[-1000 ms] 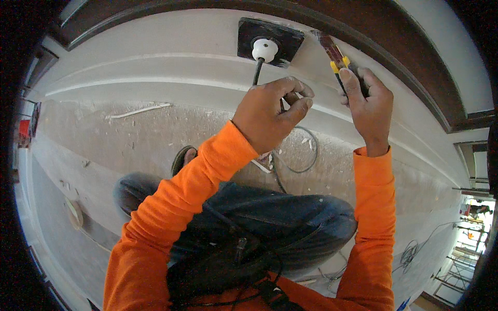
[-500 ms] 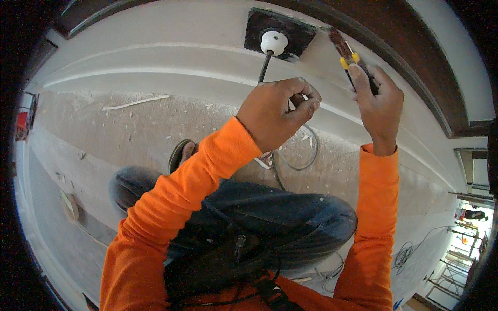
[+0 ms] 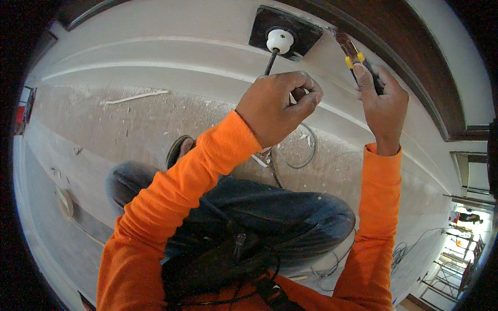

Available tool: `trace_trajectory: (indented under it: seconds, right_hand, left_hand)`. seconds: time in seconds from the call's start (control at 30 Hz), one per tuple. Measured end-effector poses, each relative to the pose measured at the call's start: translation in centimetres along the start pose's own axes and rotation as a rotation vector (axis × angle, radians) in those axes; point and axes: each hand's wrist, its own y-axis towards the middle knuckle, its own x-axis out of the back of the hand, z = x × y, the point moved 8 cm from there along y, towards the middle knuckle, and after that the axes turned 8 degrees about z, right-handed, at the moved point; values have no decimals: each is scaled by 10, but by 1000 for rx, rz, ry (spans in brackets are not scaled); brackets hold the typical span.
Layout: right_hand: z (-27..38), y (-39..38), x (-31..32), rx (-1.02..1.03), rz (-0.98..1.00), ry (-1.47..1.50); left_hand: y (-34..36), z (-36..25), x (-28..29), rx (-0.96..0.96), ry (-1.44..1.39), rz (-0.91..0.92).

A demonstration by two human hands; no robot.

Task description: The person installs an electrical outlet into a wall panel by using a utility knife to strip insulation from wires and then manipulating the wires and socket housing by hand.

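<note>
A square black plate [image 3: 308, 32] sits on the pale wall [image 3: 181, 52], with a white round fitting [image 3: 280, 40] at its middle and a black cable [image 3: 270, 65] hanging from it. My left hand [image 3: 277, 106] is closed, fingers curled, over this cable below the plate; its grip is partly hidden. My right hand [image 3: 383, 101] grips a yellow-and-black handled tool [image 3: 360, 58] with a dark reddish, streaked upper part, whose tip is at the wall just right of the plate. I cannot make out the tool's exact kind.
My crossed legs [image 3: 280, 217] are on the dusty floor [image 3: 78, 114]. White scraps [image 3: 135, 96], a flat round object [image 3: 65, 202] and loose cable loops [image 3: 306, 155] lie around. Dark wood trim [image 3: 425, 72] runs above. Scaffold-like frames [image 3: 456, 259] stand in a bright opening at far right.
Both hands appear slightly higher and further right, along with the plate and wall, as the view shifts. Each hand keeps its closed grip.
</note>
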Motion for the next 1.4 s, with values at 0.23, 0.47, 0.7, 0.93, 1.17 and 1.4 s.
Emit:
trace_trajectory:
  seconds: [0.23, 0.47, 0.7, 0.93, 1.17, 1.4]
  right_hand:
    - [4, 2, -4, 2, 12, -50]
    - [10, 4, -7, 40, -28, 28]
    - [9, 2, -4, 40, -39, 6]
    - [6, 1, 7, 47, -44, -72]
    - [5, 1, 0, -1, -47, -26]
    - [3, -1, -2, -25, -43, 1]
  left_hand:
    - [2, -3, -1, 1, -2, 17]
    - [1, 3, -9, 21, 11, 29]
    - [2, 6, -12, 9, 38, 42]
    - [0, 4, -8, 28, 1, 28]
    - [-3, -14, 16, -100, 263, -226]
    - [8, -27, 10, -58, 607, -188]
